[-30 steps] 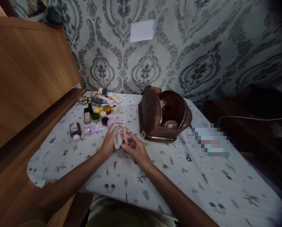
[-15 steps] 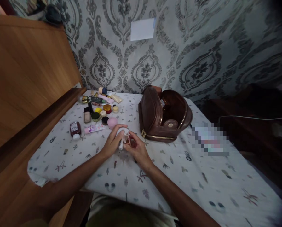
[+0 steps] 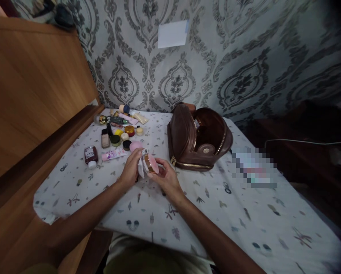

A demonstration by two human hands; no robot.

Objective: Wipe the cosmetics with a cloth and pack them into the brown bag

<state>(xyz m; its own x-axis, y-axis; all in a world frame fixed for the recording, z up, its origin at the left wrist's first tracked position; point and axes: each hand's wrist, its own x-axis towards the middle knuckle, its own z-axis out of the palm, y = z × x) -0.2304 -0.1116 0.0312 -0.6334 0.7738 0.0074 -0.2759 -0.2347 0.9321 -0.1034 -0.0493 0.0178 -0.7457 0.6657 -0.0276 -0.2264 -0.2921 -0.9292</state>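
Note:
Between my hands, above the front middle of the table, is a small round cosmetic jar point(image 3: 152, 163) with a pink face and a gold band, tilted on its side. My right hand point(image 3: 168, 178) grips it between thumb and fingers. A white wipe point(image 3: 141, 169), possibly tissue or cloth, is bunched in my left hand point(image 3: 130, 167) against the jar's left side. The left fingers are closed round the wipe and partly hidden by it. Just behind the left fingers lies a pink rounded item point(image 3: 135, 145), partly covered from view.
Several cosmetics stand left, including a dark red bottle point(image 3: 90, 155), a pink-white tube point(image 3: 114, 153) and an amber jar point(image 3: 129, 131). An unzipped brown bag point(image 3: 184, 133) sits behind my right hand. A blurred-out flat item point(image 3: 254, 167) lies right. The patterned tablecloth point(image 3: 204, 213) covers the table.
The jar has turned so its pink face shows toward the right. My left hand and the wipe have shifted slightly left, uncovering more of the jar.

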